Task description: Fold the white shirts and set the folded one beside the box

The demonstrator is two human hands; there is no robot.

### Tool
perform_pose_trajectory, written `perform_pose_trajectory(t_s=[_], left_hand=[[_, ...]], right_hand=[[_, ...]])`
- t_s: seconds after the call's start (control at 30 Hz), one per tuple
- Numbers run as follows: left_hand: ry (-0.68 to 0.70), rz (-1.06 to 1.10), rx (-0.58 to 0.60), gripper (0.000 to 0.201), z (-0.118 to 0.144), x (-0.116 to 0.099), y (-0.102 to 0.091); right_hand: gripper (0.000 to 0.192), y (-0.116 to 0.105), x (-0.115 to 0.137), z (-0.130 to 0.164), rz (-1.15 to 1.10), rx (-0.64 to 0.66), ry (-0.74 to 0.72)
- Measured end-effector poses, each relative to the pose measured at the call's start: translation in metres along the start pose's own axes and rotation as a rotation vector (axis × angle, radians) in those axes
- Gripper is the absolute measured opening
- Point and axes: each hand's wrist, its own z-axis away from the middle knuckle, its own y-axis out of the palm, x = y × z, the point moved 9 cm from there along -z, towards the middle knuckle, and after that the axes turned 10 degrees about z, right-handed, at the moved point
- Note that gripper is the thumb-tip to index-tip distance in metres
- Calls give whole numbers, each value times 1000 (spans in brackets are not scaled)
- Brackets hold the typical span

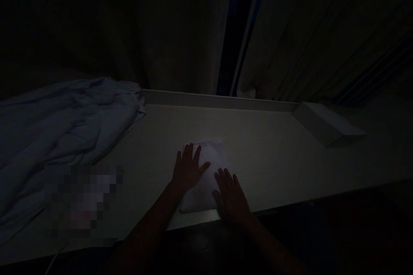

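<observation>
One white cloth (203, 191) under two flat palms, near the front edge of a dim tabletop (264, 146)

The cloth lies spread near the middle of the front edge, its far end reaching back toward the rear rim (219, 101). The left hand (189, 169) rests palm down on its left side, fingers straight and parted, gripping nothing. The right hand (232, 195) is also flat and unclenched, laid across the cloth's right border close to the front edge. Hands and forearms cover parts of both sides of the cloth.

Crumpled pale fabric (71, 124) takes up much of the left end — from the back edge down toward the front left corner — and stands apart from the left hand. Near that corner, a pixelated patch (84, 202) hides whatever is there; a thin pale cable (53, 261) hangs by the front edge below it. A pale, box-like piece (329, 122) stands at the back right corner, well apart from the right hand. Dark curtains (180, 30) hang beyond the back edge — with a bluish gap (237, 38) between them.
</observation>
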Motion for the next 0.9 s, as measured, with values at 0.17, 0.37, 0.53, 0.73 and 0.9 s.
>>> perform_pose_trajectory(t_s=[0.17,0.37,0.53,0.73,0.9], left_hand=[[8,-22,-3,74,4,-3,-4],[149,-7,12,76,48,-28,-25],[129,44,51,86,83,-26,-6],[84,82,65,88,85,-18,10],[72,97,89,88,87,-18,8]], right_hand=[[56,0,-3,4,-27,-15,20],[53,-19,-11,-13,-53,-67,-12],[58,-21,7,-83,8,-1,-171],[63,19,5,-143,101,170,-292],[64,40,-39,-171,121,216,-116]])
